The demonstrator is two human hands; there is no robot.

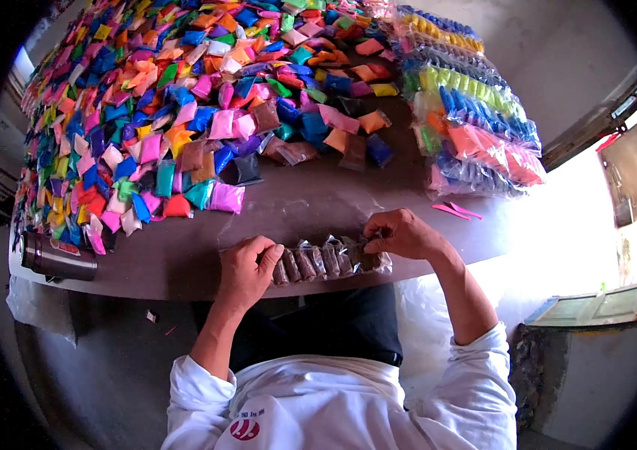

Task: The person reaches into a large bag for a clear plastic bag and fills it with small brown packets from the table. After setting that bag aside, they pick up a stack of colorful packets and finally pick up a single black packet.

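A row of small brown packets [307, 264] in clear plastic lies along the front edge of the dark table [318, 202]. At the left end of the row, my left hand [249, 266] is closed, thumb pressed toward the fingers on the plastic. My right hand [401, 234] pinches the clear plastic at the right end, its fingers bent above the last packets. The packets between the two hands stand side by side. Thin clear film spreads on the table behind them.
A large heap of colourful packets [151, 148] covers the table's left and back. Stacked bagged rows [476, 105] stand at the back right, with pink plastic tools [453, 211] in front. A dark metal cup [59, 257] lies at the left edge. White plastic [427, 315] hangs below the table.
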